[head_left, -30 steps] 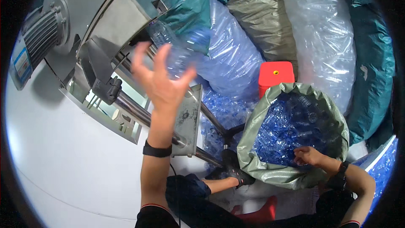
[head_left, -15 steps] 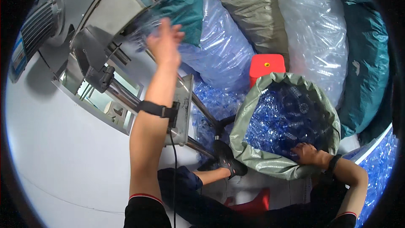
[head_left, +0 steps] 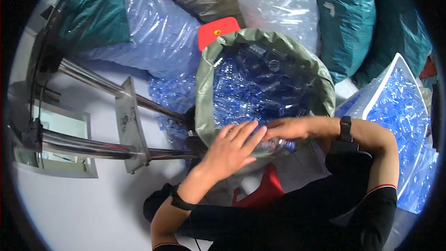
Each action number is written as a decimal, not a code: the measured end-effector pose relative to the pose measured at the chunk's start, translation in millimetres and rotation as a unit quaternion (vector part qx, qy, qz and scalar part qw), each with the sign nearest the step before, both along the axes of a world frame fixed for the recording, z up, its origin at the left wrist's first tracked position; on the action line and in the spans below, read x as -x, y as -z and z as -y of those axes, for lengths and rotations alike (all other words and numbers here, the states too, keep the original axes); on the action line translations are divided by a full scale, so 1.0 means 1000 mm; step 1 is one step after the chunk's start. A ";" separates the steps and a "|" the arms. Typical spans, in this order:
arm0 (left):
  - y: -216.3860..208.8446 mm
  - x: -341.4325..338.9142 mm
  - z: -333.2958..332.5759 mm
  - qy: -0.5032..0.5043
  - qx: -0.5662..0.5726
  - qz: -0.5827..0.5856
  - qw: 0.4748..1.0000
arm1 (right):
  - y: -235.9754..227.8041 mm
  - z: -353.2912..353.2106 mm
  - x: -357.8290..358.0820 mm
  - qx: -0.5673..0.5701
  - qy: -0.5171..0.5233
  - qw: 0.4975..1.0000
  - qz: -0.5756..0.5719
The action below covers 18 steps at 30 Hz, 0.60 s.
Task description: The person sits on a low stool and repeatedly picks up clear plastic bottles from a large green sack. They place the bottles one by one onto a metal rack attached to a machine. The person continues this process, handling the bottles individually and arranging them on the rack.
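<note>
At the near rim of the sack, the hands are together beside a bottle, clear with a blue end, which shows just below the right hand. Left hand: fingers straight, slightly parted, back upward; palm hidden, so whether it holds anything cannot be told. Right hand: blurred, fingertips partly covered; a hold on the bottle cannot be confirmed. Handling, as judged: grip the bottle by its body, keep the fingers from crossing, and clear the soft rim without dragging it; slick plastic may slip. Surface: pale floor, with the sack well filled with bottles. Room: metal frame at left, red stool beyond the sack, bulging bags behind, white-edged bin at right.
</note>
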<state>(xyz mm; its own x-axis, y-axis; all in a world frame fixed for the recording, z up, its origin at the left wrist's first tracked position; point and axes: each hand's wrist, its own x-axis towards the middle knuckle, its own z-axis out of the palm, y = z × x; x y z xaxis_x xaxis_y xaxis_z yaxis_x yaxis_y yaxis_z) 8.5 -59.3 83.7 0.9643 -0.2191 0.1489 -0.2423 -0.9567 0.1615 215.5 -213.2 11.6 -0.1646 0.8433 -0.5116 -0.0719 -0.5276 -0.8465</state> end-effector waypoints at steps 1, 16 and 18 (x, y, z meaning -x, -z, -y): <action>0.007 -0.003 0.009 -0.024 0.035 0.008 0.999 | -0.009 0.004 0.017 0.022 -0.002 0.997 -0.073; 0.042 0.056 -0.019 -0.335 0.255 -0.034 0.906 | 0.078 0.008 -0.084 -0.137 -0.153 0.721 0.661; 0.048 0.058 -0.015 -0.327 0.559 -0.129 0.751 | 0.053 0.003 -0.074 -0.202 -0.135 0.719 0.652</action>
<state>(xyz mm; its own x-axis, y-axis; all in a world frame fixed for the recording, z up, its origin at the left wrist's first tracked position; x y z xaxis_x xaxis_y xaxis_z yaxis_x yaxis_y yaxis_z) -49.1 -44.5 35.7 0.8400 0.4356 -0.3235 0.3976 -0.0885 0.9133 289.4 -216.2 -41.3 0.0461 0.9938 -0.1014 0.9796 -0.0649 -0.1903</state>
